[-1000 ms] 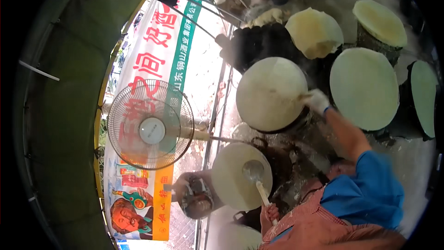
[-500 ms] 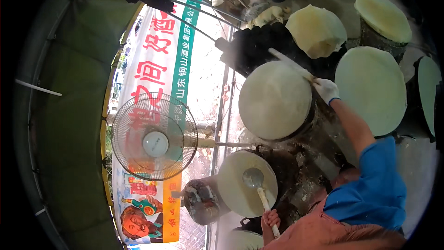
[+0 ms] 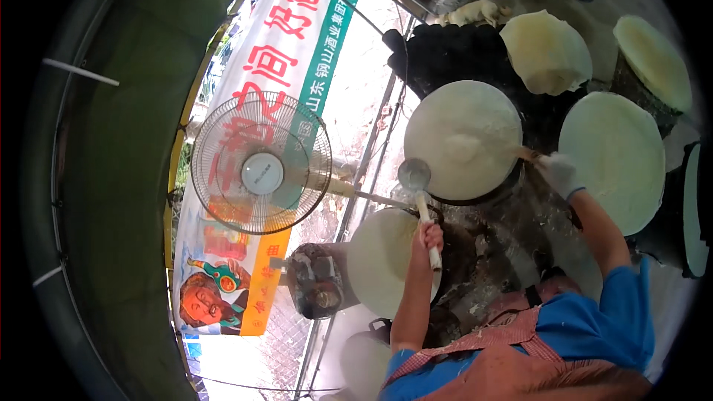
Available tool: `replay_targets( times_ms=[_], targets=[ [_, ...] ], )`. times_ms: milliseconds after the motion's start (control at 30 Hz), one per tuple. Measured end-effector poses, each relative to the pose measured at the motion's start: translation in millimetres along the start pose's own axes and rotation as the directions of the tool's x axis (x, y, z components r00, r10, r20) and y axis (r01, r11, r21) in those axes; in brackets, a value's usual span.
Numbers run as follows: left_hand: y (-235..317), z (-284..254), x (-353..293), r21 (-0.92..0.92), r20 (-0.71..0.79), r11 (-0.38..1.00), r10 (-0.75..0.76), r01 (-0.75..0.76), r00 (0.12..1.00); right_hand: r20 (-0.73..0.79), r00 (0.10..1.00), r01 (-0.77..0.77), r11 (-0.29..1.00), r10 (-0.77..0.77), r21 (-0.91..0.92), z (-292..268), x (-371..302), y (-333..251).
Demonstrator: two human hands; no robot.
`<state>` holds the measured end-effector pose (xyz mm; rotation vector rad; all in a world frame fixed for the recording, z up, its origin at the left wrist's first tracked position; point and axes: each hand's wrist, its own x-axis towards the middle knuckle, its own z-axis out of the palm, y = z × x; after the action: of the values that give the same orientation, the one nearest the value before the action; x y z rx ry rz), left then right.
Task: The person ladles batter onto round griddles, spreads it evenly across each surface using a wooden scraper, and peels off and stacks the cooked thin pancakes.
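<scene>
Caged fan [image 3: 263,172] before printed banner [image 3: 330,44]

This is an open-sided cooking stall, with batter rounds [image 3: 462,141], a canopy [image 3: 111,148] and a banner [image 3: 304,56].

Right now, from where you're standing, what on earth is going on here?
A person is working over a large pale round sheet. The left hand grips a ladle, its bowl overlapping the sheet's lower-left edge in this view. The gloved right hand holds a wooden tool at the sheet's right edge, a little blurred. Other pale rounds lie on both sides, and a fan stands to the left.
</scene>
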<state>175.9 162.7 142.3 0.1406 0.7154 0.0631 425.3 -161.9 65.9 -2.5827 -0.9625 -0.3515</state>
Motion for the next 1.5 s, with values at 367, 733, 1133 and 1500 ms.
replay_targets(
  times_ms=[367, 733, 1133, 1500],
  targets=[
    [-45, 14, 46, -0.042, 0.105, 0.985, -0.165, 0.17, 0.981, -0.009, 0.983, -0.181, 0.974, 0.184, 0.136, 1, -85, -100],
    [-73, -47, -101, -0.208, 0.214, 0.919, -0.292, 0.335, 0.932, -0.295, 0.948, -0.043, 0.964, 0.123, 0.264, -64, -155, -146],
    [-246, -124, -197, -0.333, 0.345, 0.831, -0.333, 0.446, 0.877, 0.406, 0.626, -0.775, 0.468, 0.666, 0.426, -194, -331, -6],
    [-409, -91, -178, -0.332, 0.161, 0.768, -0.526, 0.548, 0.835, 0.005, 0.504, -0.805, 0.468, 0.863, 0.363, -282, -492, 231]
  ],
)
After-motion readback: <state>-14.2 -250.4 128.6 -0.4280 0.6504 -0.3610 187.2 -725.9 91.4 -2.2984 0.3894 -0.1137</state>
